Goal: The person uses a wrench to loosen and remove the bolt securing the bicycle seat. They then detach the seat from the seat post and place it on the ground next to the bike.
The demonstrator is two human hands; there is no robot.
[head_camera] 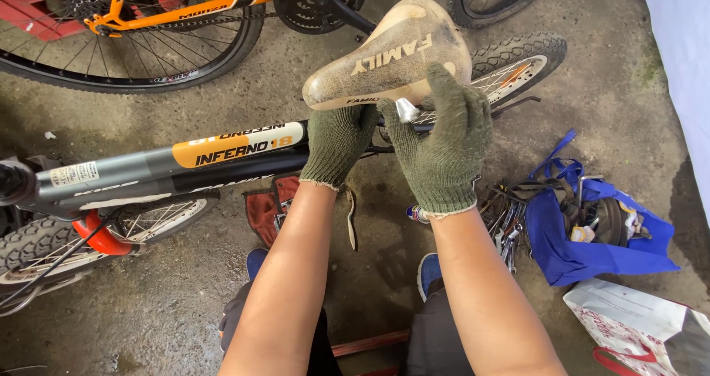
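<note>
Our gloved hands (403, 143) are hiding the saddle's (392, 51) underside; the orange bicycle (148, 14) is getting cut off at the top edge.

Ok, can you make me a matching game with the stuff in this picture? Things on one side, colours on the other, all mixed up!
Things:
1. saddle
2. gloves
3. bag
4. far bike frame

Colours:
A. blue
B. orange
C. tan
D. green

Pairs: 1-C, 2-D, 3-A, 4-B
</note>
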